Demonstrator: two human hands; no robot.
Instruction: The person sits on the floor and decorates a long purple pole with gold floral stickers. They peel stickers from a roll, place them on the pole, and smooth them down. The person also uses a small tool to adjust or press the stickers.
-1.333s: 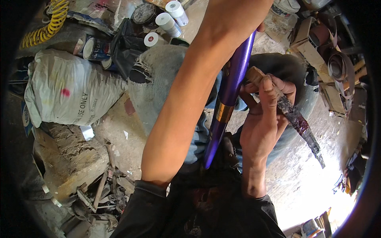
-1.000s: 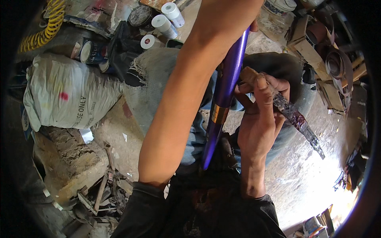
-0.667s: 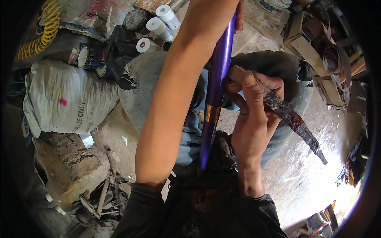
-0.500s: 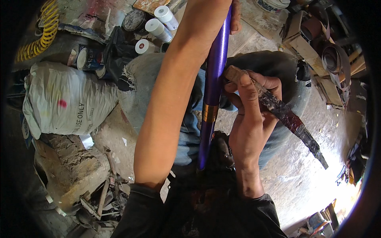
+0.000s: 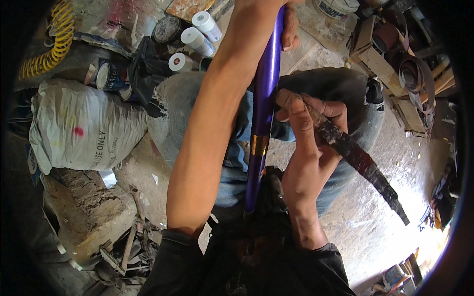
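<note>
A glossy purple rod with a gold band runs from my lap up to the top edge. My left hand grips it near the top; my forearm lies along the rod. My right hand is closed on the wooden handle of a long dark, paint-stained knife, whose blade points down to the right. The handle end rests against the rod just above the gold band.
A white sack lies at left beside a small tin. Several white spray cans and a black bag sit at top. A yellow coiled hose is top left. Wood scraps lie lower left, and boxes at right.
The view shifted slightly; the rod and my left arm now sit further left in the picture. My right hand keeps the knife against the rod, nearly unchanged.
</note>
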